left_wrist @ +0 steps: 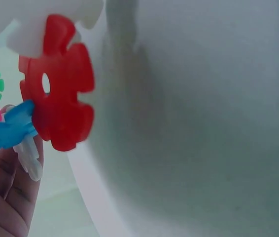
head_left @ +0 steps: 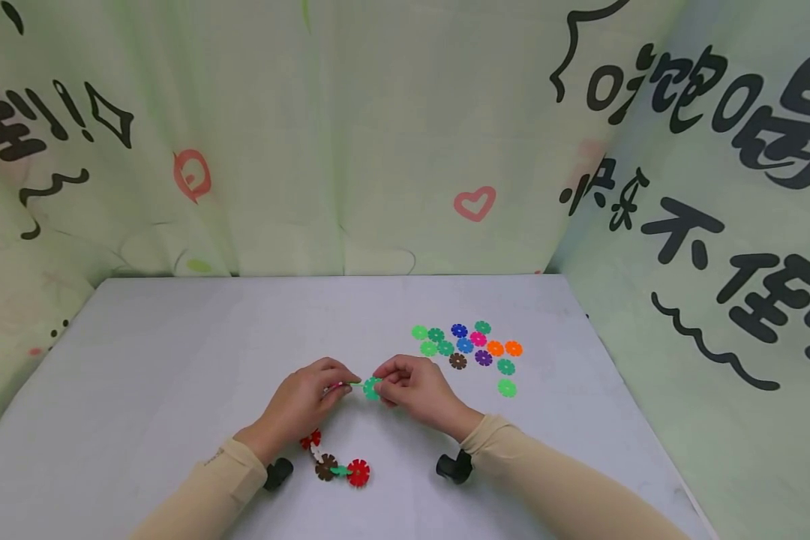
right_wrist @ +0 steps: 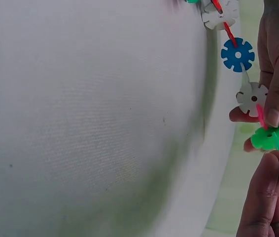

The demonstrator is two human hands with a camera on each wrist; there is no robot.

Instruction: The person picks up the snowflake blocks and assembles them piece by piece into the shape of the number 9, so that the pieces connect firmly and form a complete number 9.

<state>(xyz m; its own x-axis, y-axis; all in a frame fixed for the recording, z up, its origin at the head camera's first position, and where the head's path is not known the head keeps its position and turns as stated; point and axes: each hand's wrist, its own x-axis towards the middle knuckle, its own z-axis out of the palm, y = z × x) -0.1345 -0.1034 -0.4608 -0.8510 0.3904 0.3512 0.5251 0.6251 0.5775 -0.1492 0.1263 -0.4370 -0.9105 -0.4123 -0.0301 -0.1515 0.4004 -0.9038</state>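
Here, my left hand (head_left: 310, 391) pinches the chain's end (right_wrist: 259, 140), my right hand (head_left: 418, 386) a green disc (head_left: 370, 389) against it; linking, seemingly, next needs aligned slots.

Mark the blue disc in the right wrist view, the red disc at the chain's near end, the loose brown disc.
Blue disc (right_wrist: 232, 56): right wrist view, face, left of hole.
Red disc (head_left: 358, 473): head view, middle of face.
Loose brown disc (head_left: 457, 361): head view, middle of face.
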